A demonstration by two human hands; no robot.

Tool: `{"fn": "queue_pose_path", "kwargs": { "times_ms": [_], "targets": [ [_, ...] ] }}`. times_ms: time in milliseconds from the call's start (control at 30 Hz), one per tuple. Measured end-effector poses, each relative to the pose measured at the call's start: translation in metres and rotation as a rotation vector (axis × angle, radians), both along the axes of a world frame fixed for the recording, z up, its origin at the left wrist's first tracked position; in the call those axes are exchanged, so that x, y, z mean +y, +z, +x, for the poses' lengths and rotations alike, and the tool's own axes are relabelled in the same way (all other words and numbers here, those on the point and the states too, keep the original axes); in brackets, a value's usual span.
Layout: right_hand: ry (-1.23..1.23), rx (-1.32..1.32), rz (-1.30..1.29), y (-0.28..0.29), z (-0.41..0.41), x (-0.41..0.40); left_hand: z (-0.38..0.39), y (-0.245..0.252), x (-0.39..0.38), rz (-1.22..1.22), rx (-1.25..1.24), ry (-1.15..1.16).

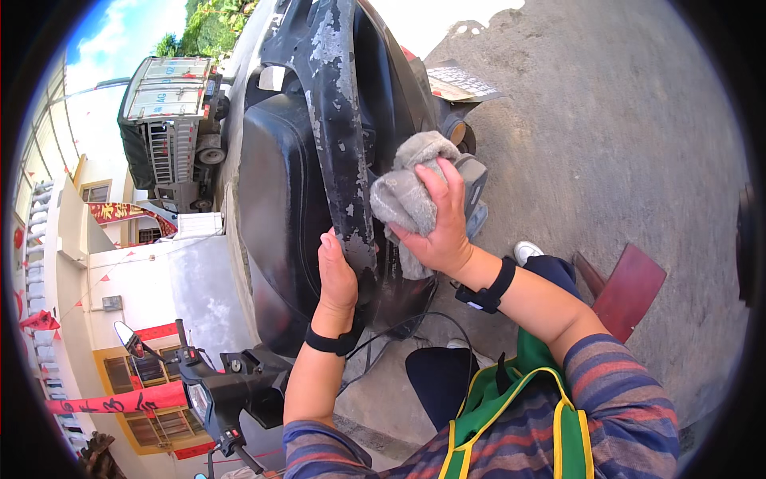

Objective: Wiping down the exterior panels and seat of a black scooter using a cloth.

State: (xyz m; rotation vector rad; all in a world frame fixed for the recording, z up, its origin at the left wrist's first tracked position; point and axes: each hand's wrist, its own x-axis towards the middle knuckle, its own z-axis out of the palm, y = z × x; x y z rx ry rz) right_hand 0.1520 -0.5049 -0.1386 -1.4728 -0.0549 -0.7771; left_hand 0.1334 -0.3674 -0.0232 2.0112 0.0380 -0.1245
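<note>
A bunched grey cloth point(413, 197) is gripped in my right hand point(440, 221), at the side of a black scooter. My left hand point(336, 275) rests against the scooter's worn black body rail point(344, 132), whose paint has flaked in patches; its thumb shows and its other fingers are mostly hidden behind the rail. Beside the rail lies the long black scooter seat point(278, 209). The scooter's handlebar and headlight point(200, 398) are at the lower left. Below the cloth in my right hand, more grey cloth hangs down against the scooter's side.
A dark red board point(631, 290) stands on the concrete ground point(598, 138) to the right. A black cable point(446, 314) loops near my wrists and legs. The scooter's rear plate point(464, 81) bears writing. A truck point(170, 126) is parked beyond, near a white building.
</note>
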Motion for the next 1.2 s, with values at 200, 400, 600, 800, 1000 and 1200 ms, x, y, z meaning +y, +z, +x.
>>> {"fn": "queue_pose_path", "kwargs": {
  "times_ms": [200,400,600,800,1000,1200],
  "targets": [
    [-0.208,0.150,0.087,0.077,0.169,-0.072,0.002,-0.001,0.001,-0.006,0.003,-0.091],
    [-0.242,0.019,0.006,0.070,0.153,-0.059,0.004,-0.001,0.003,-0.015,-0.014,-0.111],
    [-0.004,-0.015,0.000,0.005,0.008,-0.007,0.006,-0.003,0.005,0.015,-0.066,-0.154],
    [0.015,-0.206,0.009,0.059,-0.027,-0.015,0.001,-0.001,0.001,-0.179,-0.060,-0.134],
    [-0.063,-0.213,-0.448,0.136,0.079,-0.046,0.003,-0.009,0.010,-0.132,0.008,-0.077],
    [-0.124,0.272,-0.481,0.218,0.192,-0.139,0.004,-0.005,0.006,-0.078,0.005,-0.112]
  ]
}}
